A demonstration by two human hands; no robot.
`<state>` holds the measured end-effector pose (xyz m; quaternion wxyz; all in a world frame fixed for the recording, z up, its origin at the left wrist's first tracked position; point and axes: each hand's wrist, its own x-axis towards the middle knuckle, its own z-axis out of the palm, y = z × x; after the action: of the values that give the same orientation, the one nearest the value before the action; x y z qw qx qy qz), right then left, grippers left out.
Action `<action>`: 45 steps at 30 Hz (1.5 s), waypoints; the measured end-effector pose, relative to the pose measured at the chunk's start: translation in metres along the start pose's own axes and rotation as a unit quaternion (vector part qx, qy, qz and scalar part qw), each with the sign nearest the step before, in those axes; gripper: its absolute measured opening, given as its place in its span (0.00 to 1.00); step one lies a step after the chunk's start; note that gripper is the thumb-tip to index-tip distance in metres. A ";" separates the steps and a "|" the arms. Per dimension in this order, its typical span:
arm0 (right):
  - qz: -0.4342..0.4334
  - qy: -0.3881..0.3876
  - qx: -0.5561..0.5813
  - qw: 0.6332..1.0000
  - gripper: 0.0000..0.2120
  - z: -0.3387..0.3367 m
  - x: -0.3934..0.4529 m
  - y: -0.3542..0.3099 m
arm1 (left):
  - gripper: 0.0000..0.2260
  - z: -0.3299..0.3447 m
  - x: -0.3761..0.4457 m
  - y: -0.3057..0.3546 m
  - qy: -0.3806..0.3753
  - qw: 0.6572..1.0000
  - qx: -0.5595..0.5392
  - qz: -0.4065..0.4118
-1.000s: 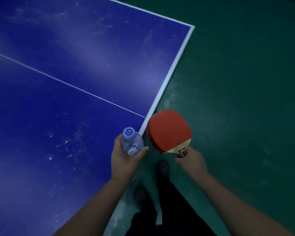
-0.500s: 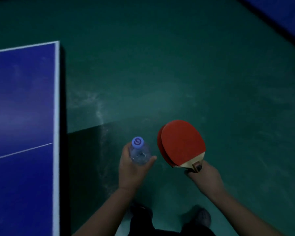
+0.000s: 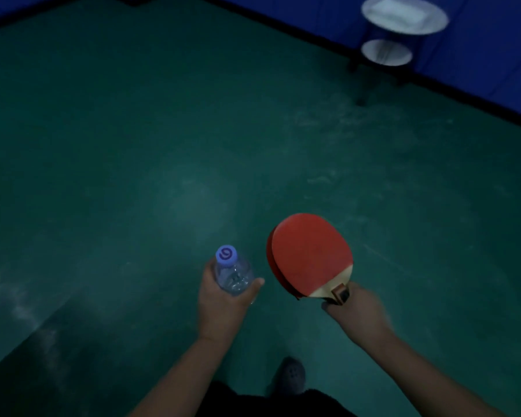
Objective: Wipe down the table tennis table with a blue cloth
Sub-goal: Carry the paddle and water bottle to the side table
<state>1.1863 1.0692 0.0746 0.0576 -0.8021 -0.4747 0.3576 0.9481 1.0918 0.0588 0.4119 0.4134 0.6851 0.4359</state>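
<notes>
Our left hand (image 3: 223,305) grasps a clear plastic bottle with a blue cap (image 3: 233,273); our right hand (image 3: 355,308) grasps the handle of a red-faced wooden paddle (image 3: 310,254); both above the green floor (image 3: 133,145).

Table tennis hall: green sports floor (image 3: 133,145), blue barriers (image 3: 478,61), red paddle (image 3: 310,254).

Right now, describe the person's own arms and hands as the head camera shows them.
Both forearms are bare from the bottom edge of the picture up to the wrists: no sleeves in view. The left hand and right hand wear no gloves. No watch, ring or wristband shows, though the dim light could hide small details.
</notes>
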 end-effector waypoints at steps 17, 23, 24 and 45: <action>0.132 0.068 0.091 0.985 0.12 -0.206 0.268 0.067 | 0.27 0.332 0.208 0.133 -0.144 0.988 0.013 0.057; 0.164 0.096 0.110 0.976 0.13 -0.300 0.383 0.049 | 0.27 0.451 0.313 0.204 -0.190 0.979 0.016 0.071; 0.168 0.101 0.114 0.974 0.13 -0.315 0.401 0.047 | 0.27 0.471 0.327 0.216 -0.195 0.978 0.016 0.076; 0.121 0.101 0.130 0.979 0.13 -0.636 0.824 0.062 | 0.28 0.881 0.582 0.408 -0.164 0.982 0.008 0.097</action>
<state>1.8722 1.8541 0.0893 0.1656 -0.8714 -0.3153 0.3374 1.6614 1.9701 0.0754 0.4713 0.5473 0.5685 0.3940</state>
